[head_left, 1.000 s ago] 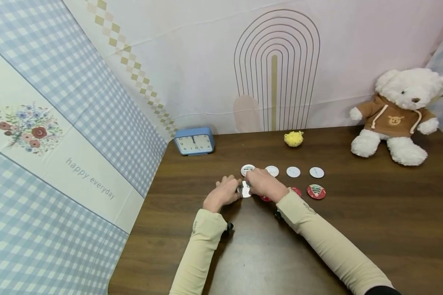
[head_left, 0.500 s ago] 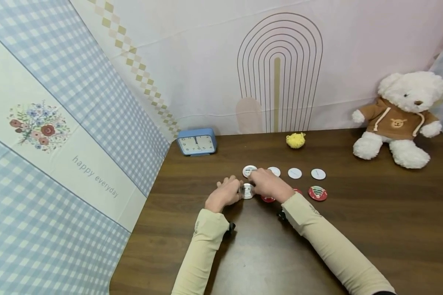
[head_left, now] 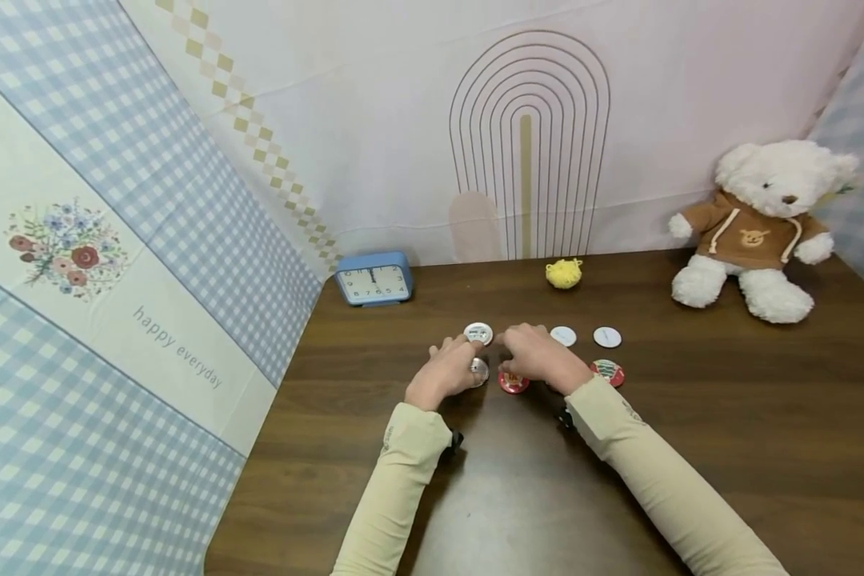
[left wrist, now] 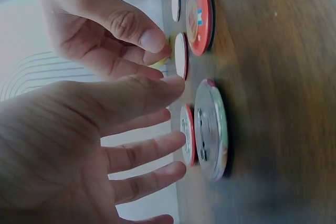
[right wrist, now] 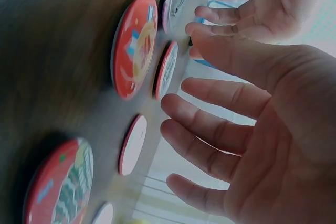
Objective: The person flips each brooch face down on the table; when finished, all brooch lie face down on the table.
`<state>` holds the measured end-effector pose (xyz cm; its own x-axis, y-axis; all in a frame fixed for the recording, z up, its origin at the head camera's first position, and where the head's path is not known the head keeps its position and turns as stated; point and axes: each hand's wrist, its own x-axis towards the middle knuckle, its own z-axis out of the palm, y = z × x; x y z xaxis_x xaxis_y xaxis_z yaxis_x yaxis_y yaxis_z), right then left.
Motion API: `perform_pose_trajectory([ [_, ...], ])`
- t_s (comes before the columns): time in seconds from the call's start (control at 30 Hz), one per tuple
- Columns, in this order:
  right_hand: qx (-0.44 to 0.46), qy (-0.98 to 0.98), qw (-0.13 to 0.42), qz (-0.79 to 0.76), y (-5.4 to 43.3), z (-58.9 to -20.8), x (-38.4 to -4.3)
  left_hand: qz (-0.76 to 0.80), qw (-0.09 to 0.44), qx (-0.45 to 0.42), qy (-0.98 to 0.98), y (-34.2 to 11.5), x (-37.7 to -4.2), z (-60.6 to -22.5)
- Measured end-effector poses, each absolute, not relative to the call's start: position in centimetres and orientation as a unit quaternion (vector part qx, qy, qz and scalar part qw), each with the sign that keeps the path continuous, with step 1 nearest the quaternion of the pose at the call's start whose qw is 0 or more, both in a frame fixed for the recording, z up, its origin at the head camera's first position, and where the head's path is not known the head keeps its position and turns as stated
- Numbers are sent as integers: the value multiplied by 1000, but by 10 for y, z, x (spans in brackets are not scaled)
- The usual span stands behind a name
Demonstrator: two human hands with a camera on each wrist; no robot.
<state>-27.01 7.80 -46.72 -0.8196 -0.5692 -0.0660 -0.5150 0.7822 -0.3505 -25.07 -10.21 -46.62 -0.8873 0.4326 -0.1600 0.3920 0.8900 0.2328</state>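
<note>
A round pin badge (head_left: 479, 371) lies back side up at the front left, its silver back and pin showing in the left wrist view. My left hand (head_left: 446, 372) hovers beside it with fingers spread, holding nothing. Just right of that, my right hand (head_left: 536, 352) is poised over a red badge (head_left: 514, 382), its fingers loosely extended and apart from the badge in the right wrist view. Behind them, another badge (head_left: 478, 334) lies back side up. My right hand hides part of the badge rows in the head view.
Two white round pieces (head_left: 563, 336) lie in the back row, right of my hand. A red badge with a green tree (head_left: 608, 372) lies in front of them. Farther back are a blue clock (head_left: 374, 279), a yellow fuzzy ball (head_left: 564, 274) and a white teddy bear (head_left: 756, 232).
My right hand has drawn away to the right from the front-left badge. That badge was between both hands and now lies beside the left one. The head view has shifted slightly.
</note>
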Motion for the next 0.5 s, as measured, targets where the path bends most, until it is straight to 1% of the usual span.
perform_pose_trajectory([
  [0.13, -281, 940, 91, -172, 85, -468, -266, 107, 105, 225, 963, -96, -251, -468],
  [0.37, -279, 937, 81, -192, 95, -474, -258, 114, 102, 249, 956, -82, -253, -472],
  [0.5, -275, 939, 86, -187, 99, -478, -257, 103, 105, 259, 955, -75, -254, -472],
])
